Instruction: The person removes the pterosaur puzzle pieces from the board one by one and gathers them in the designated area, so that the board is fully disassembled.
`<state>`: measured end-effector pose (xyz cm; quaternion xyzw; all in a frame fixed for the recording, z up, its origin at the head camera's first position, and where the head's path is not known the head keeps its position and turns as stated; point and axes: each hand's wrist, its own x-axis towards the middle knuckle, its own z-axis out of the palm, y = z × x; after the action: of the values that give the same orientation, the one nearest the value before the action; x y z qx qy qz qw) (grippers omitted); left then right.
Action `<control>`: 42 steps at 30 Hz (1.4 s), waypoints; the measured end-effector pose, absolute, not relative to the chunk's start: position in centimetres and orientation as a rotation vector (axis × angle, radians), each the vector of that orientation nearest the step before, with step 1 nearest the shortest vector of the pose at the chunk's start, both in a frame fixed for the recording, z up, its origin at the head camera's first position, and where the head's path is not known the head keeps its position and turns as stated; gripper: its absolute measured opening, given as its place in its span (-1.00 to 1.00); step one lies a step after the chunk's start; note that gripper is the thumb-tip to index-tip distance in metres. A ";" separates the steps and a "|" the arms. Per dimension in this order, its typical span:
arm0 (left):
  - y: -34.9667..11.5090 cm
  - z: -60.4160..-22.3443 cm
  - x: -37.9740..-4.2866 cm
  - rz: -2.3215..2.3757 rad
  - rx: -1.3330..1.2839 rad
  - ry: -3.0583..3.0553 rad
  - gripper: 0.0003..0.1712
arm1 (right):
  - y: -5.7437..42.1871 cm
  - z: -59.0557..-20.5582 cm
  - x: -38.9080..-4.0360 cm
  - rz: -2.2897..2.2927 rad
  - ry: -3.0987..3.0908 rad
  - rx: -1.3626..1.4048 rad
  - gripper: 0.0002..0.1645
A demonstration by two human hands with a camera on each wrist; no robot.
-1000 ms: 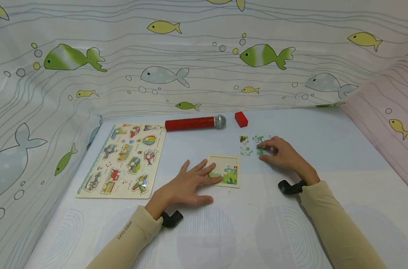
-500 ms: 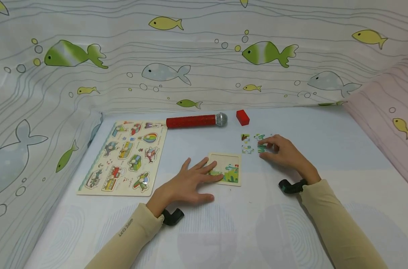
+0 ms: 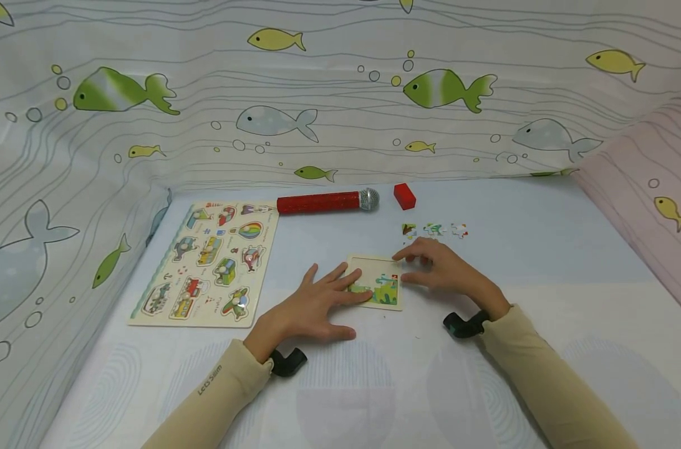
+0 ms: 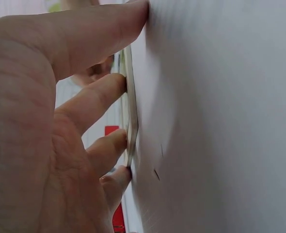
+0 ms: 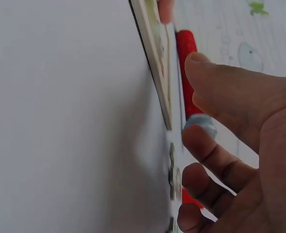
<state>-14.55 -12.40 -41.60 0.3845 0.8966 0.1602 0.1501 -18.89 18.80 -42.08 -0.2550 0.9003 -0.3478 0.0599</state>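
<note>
My left hand (image 3: 312, 312) lies with spread fingers over the left part of a small wooden puzzle board (image 3: 374, 262). Fingertips (image 4: 118, 83) touch its edge in the left wrist view. Green dinosaur pieces (image 3: 386, 293) fill the lower part of the board; its upper part shows bare wood. At the board's right edge is my right hand (image 3: 444, 271), index fingertip near the top corner. The right wrist view shows its thumb and fingers (image 5: 198, 138) apart with nothing between them. Behind it lie loose puzzle pieces (image 3: 434, 229); the right hand hides part of that group.
A larger peg puzzle board (image 3: 206, 268) with vehicle pictures lies at the left. Along the back are a red toy microphone (image 3: 320, 202) and a red block (image 3: 405, 196). A fish-printed cloth (image 3: 340, 81) walls the table's back and sides.
My right hand has moved left and toward me, from the loose pieces to the puzzle board's right edge. The left hand stays in place on the board.
</note>
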 end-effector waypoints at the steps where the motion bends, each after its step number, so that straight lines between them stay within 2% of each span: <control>1: -12.4 -41.6 -14.5 0.461 1.107 2.577 -0.17 | 18.5 -42.2 -18.8 -1.046 2.710 -0.782 -0.54; 15: -12.3 -41.4 -14.5 0.457 1.138 2.586 -0.17 | 16.6 -42.5 -17.9 -1.001 2.640 -0.917 -0.50; 42: -12.2 -41.3 -14.3 0.476 1.109 2.580 -0.18 | 16.6 -41.7 -17.4 -1.020 2.594 -0.901 -0.57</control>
<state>-14.35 -12.24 -41.29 0.3852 0.8960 0.1653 0.1462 -17.39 16.60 -41.66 -0.3059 0.8804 -0.3464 0.1060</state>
